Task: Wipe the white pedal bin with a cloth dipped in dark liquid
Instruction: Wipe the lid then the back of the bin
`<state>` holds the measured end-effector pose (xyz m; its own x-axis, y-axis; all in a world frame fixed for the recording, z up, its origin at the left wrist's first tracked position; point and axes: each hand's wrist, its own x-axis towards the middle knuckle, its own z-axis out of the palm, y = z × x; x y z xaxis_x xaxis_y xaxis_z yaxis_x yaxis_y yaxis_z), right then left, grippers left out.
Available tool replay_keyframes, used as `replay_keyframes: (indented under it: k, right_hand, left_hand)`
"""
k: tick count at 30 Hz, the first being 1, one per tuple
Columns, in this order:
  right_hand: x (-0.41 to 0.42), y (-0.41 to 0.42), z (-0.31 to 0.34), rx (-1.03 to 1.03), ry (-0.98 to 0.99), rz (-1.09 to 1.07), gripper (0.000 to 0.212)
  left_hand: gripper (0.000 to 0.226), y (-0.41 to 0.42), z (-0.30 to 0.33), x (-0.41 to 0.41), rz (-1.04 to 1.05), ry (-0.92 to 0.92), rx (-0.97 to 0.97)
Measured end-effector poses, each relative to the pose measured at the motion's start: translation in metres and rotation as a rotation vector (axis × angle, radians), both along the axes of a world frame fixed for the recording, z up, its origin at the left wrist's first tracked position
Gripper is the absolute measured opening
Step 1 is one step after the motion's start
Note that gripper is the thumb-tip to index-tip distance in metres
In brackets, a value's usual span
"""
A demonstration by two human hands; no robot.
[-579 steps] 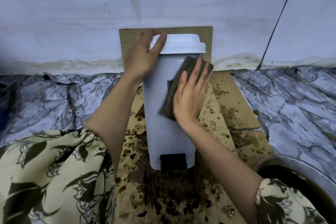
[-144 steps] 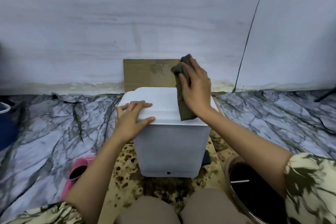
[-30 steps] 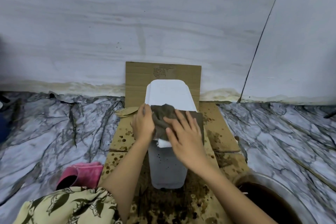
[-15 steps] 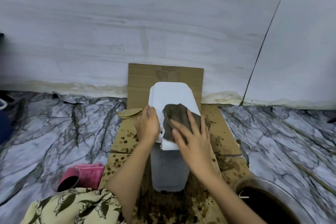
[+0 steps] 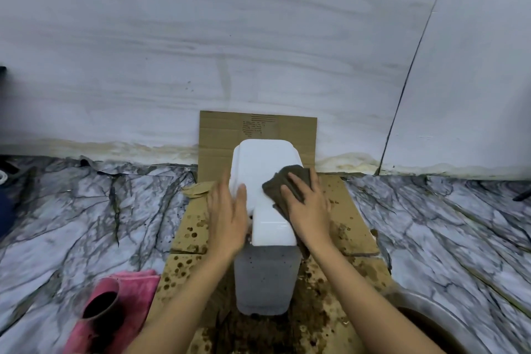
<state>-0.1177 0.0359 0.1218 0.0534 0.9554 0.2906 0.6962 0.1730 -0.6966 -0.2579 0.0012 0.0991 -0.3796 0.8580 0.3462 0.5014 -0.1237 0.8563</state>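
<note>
The left hand (image 5: 227, 221) lies with straight fingers flat against the left edge of the white pedal bin's lid (image 5: 265, 181), steadying it and curling round nothing, while the right hand (image 5: 309, 210) presses its spread fingers down on the dark cloth (image 5: 275, 188), pinning it to the right side of the lid without pinching it. At the far left of the marbled floor (image 5: 86, 210) a pink cup (image 5: 100, 300) with a dark inside lies on a pink cloth (image 5: 140, 287). Just right of that begins the brown, stain-spotted cardboard (image 5: 186, 236), part flat on the floor and part leaning on the pale wall (image 5: 258, 37). The white pedal bin (image 5: 265, 282) stands upright on the middle of this cardboard, its speckled body showing below the lid. Farther right, at the lower corner, the rim of a metal bowl (image 5: 448, 307) holding dark liquid (image 5: 416, 322) comes into view.
</note>
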Motion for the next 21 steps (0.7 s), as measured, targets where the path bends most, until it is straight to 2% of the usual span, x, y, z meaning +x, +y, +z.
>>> replay_keyframes:
  k: [2,3,6,9,11,15,18,20,21]
  right_hand:
    - [-0.006,-0.011,-0.014,0.158,-0.015,0.020,0.044]
    - [-0.008,-0.022,-0.023,0.238,-0.030,0.060,0.048]
    - [-0.001,-0.046,-0.047,0.311,-0.014,0.185,0.058]
    - [0.006,-0.028,-0.040,0.303,-0.008,0.213,0.059]
    - [0.000,0.000,-0.020,0.283,0.070,0.192,0.056]
    - [-0.016,0.066,0.021,0.152,0.396,0.099,0.046]
    - [-0.028,0.091,0.022,0.186,0.585,0.081,0.043]
    - [-0.031,0.095,0.004,0.287,0.593,0.088,0.044]
    - [-0.031,0.094,-0.012,0.335,0.529,0.064,0.049]
  left_hand:
    - [0.053,-0.015,-0.015,0.003,-0.111,0.261,0.119]
    - [0.051,-0.016,-0.020,0.003,-0.126,0.322,0.145]
    - [0.052,-0.010,-0.022,0.006,-0.095,0.330,0.201]
    - [0.055,0.010,-0.019,0.006,-0.061,0.335,0.261]
    - [0.057,0.036,-0.004,0.003,-0.047,0.304,0.212]
    - [0.048,0.105,0.040,-0.005,-0.174,0.319,0.037]
    - [0.043,0.141,0.057,-0.016,-0.256,0.345,-0.081]
    - [0.046,0.155,0.063,-0.026,-0.264,0.371,-0.151]
    - [0.049,0.160,0.066,-0.031,-0.269,0.370,-0.182]
